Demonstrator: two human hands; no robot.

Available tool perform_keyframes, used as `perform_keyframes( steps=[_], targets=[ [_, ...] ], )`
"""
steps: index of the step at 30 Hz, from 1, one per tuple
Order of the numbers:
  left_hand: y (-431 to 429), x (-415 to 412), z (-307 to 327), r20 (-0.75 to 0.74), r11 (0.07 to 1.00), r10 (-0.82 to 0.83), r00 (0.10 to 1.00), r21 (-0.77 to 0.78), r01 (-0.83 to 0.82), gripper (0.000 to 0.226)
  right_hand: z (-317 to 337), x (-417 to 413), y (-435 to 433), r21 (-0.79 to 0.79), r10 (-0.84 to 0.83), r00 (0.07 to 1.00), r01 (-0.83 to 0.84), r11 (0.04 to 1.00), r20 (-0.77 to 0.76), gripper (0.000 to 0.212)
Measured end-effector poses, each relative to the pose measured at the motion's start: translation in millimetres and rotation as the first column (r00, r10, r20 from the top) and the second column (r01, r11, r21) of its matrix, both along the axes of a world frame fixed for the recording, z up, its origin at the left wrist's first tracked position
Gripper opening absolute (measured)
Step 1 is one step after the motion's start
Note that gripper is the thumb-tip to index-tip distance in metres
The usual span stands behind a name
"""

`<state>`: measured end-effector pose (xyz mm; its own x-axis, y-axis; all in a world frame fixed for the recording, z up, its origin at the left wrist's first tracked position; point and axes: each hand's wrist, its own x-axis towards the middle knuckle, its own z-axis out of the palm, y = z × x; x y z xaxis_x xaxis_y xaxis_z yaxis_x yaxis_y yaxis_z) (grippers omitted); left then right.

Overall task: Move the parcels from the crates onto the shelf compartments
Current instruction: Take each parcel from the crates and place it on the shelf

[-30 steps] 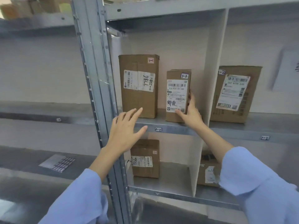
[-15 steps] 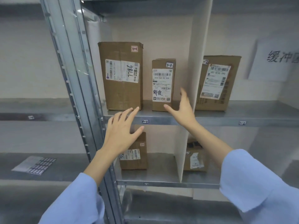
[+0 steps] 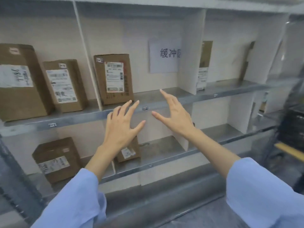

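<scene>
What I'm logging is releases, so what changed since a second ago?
The right hand let go of the small parcel and drew away to the right; it is now open in front of the next compartment. The left hand, open and holding nothing throughout, moved right too. The small parcel stayed standing on the shelf.

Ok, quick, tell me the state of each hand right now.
Left hand: open, holding nothing.
Right hand: open, holding nothing.

The metal shelf (image 3: pixel 74 116) bears cardboard parcels (image 3: pixel 113 79) on its upper and lower levels.
</scene>
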<state>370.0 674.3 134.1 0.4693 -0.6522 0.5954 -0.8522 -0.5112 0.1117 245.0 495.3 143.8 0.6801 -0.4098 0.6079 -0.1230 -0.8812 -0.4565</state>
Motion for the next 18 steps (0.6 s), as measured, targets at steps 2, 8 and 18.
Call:
perform_keyframes(
  steps=[2, 8, 18],
  targets=[
    [-49.4, -38.7, -3.3, -0.006, 0.997, -0.074, 0.997, 0.009, 0.074, 0.078, -7.1, -52.7, -38.3, -0.004, -0.075, 0.996, 0.075, 0.997, -0.037, 0.082],
    [-186.7, -157.6, -17.6, -0.043, 0.939, -0.339, 0.940, 0.038, 0.340, 0.080, -30.2, -206.5, -130.9, -0.030, -0.344, 0.928, 0.343, 0.939, -0.146, 0.079],
    [-379.5, -325.0, -43.2, -0.045, 0.746, -0.661, 0.749, 0.066, 0.663, 0.073, -64.9, -410.0, -249.9, 0.037, -0.678, 0.709, 0.696, 0.717, -0.195, 0.078]
  ],
)
